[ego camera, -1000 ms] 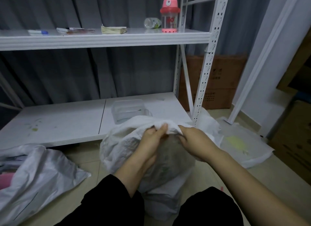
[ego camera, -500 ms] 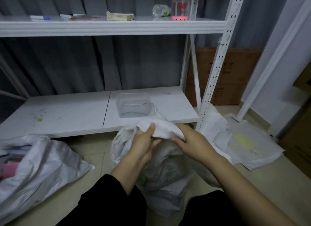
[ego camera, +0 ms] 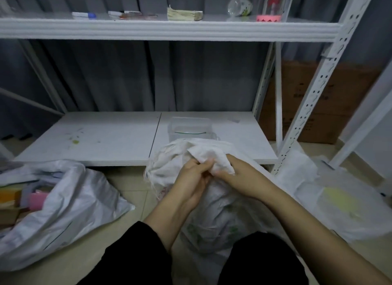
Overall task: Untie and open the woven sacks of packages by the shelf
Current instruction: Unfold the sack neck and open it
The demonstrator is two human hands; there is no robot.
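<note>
While gathered between knees, sack neck [ego camera: 209, 155] apparently in two-hand grip.

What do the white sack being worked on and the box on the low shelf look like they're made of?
The sack between both hands looks like woven plastic fabric, matte white: loose threads fray along its left edge. The box on the lower shelf board looks like clear, slightly glossy plastic, since the board shows through its walls. Both are guesses from looks alone.
</note>
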